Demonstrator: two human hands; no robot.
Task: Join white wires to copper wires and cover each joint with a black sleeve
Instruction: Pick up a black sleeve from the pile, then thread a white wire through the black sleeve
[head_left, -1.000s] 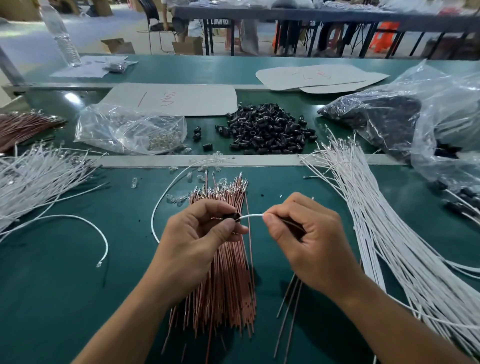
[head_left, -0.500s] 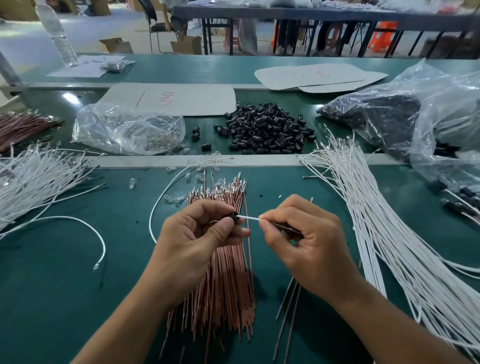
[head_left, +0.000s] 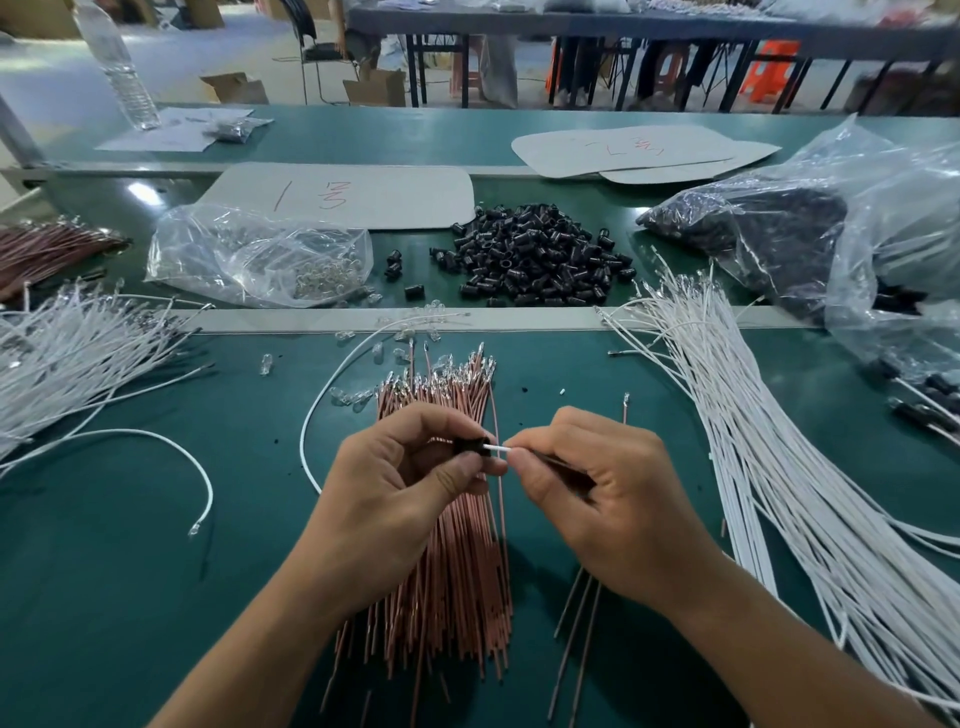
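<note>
My left hand (head_left: 405, 478) pinches a small black sleeve (head_left: 470, 446) between thumb and fingers. A short stretch of white wire (head_left: 497, 449) sticks out of the sleeve toward my right hand (head_left: 597, 488), which pinches that wire close to the sleeve. Both hands hover over a bundle of copper wires (head_left: 447, 571) lying on the green table (head_left: 130, 597). The joint itself is hidden inside the sleeve and fingers. A heap of loose black sleeves (head_left: 535, 254) lies behind, and a big fan of white wires (head_left: 779, 467) spreads on the right.
More white wires (head_left: 67, 358) lie at the left, with one curved loose wire (head_left: 156, 441) nearer. A clear bag of small metal parts (head_left: 260, 260) sits behind, and large plastic bags (head_left: 831, 223) at the right. Cardboard sheets (head_left: 353, 197) and a water bottle (head_left: 122, 73) stand farther back.
My hands have come closer together. The exposed white wire between the sleeve and my right fingers has become much shorter.
</note>
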